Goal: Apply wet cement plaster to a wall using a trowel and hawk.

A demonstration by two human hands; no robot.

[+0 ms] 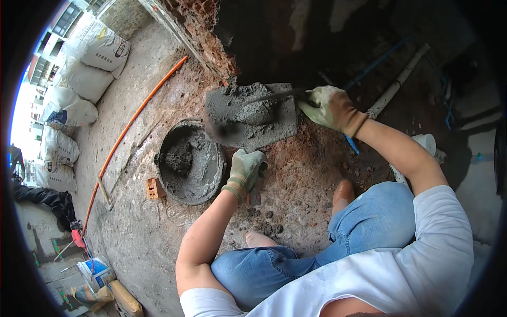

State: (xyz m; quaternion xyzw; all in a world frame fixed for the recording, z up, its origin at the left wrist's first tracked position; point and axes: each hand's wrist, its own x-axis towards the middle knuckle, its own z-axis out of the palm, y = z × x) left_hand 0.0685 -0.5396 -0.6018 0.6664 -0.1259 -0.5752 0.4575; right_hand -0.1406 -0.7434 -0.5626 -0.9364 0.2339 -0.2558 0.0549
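Bent over rough, dirt-strewn ground (137, 232), a person in a white T-shirt (338, 282) and blue jeans (377, 214) works wet mortar with both hands in soiled, pale gloves. The left hand (246, 170) is curled closed at the near edge of a flat rectangular board (285, 126), which it holds out just ahead of itself; the exact grip beneath is hidden. Farther to the right, the right hand (331, 108) is wrapped around the handle of a trowel (277, 95), its dark, blurred blade pointing left over the board. Between and ahead of the two hands, a lumpy mound of grey mortar (256, 112) sits on the board, near the tip of the blade. Just left of the left hand stands a round bucket (211, 194) with more mortar inside, part of its rim overlapped by the board's corner; an orange brick (155, 188) rests beside the bucket's far side from that hand. Well left of the hands, an orange hose (132, 117) runs across the ground, and beyond it white sacks (99, 45) are lined up. Ahead of the left hand rises a broken edge of reddish wall (203, 26); beyond the right hand, a pale pipe (400, 82) lies at a slant.
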